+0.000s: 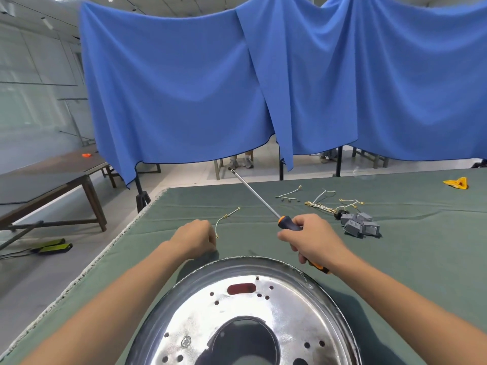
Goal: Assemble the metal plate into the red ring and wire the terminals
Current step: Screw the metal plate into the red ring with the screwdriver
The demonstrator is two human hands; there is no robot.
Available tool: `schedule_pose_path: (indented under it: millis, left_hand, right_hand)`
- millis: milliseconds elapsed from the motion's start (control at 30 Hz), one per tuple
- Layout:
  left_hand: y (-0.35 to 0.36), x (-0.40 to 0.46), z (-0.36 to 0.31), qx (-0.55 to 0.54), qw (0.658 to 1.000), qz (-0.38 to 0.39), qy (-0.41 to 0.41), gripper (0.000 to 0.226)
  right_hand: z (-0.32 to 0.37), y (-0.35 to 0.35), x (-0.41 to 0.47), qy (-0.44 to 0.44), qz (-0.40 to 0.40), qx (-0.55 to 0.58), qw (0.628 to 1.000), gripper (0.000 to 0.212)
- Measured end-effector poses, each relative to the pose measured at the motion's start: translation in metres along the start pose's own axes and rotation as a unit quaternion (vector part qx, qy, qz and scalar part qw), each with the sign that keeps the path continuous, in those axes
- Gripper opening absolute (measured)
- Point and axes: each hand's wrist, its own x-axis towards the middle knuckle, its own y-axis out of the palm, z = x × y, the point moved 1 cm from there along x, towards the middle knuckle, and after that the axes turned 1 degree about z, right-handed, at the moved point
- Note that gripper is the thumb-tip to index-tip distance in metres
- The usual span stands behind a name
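While the fingers of the right hand (313, 239) were curled round the black and orange handle of a long screwdriver (266, 204), its steel shaft slanted up and away over the far edge of the table (395, 262), touching nothing. The left hand (196, 239) lay just beyond the rim of the metal plate (263, 306) with its fingers curled in, knuckles up; whether it pinched anything small I could not tell. Just beside that hand lay a single short wire (224, 222) with ring terminals at its ends. The plate itself sat nearest the person, shiny, pierced with small holes and a large central opening; red showed through one oblong slot, which suggested the red ring (241, 289) lay beneath it, though the ring's outline was hidden. Farther off on the green cloth, to the right, lay a loose bunch of more wires (324, 200) and a cluster of grey blocks (359, 223), well apart from the plate. By my judgement the plate was already seated and the wiring step was about to begin: the next move would call for bringing a wire's ring terminal over a hole in the plate, then lowering the driver tip squarely onto a screw there, without letting the long shaft wander.
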Motion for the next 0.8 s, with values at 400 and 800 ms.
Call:
schedule_pose_path:
  millis: [400,800]
  left_hand:
    - [-0.072,-0.057,-0.048,-0.734,0.650,-0.162,-0.109,0.012]
    - [-0.095,-0.129,-0.055,-0.881,0.457,-0.103,-0.067,0.014]
  right_hand:
    - [0.007,-0.018,-0.035,-0.088,-0.020,-0.049,0.995,0.023]
    - [0.022,-0.038,-0.090,-0.164,-0.075,-0.168,0.969,0.040]
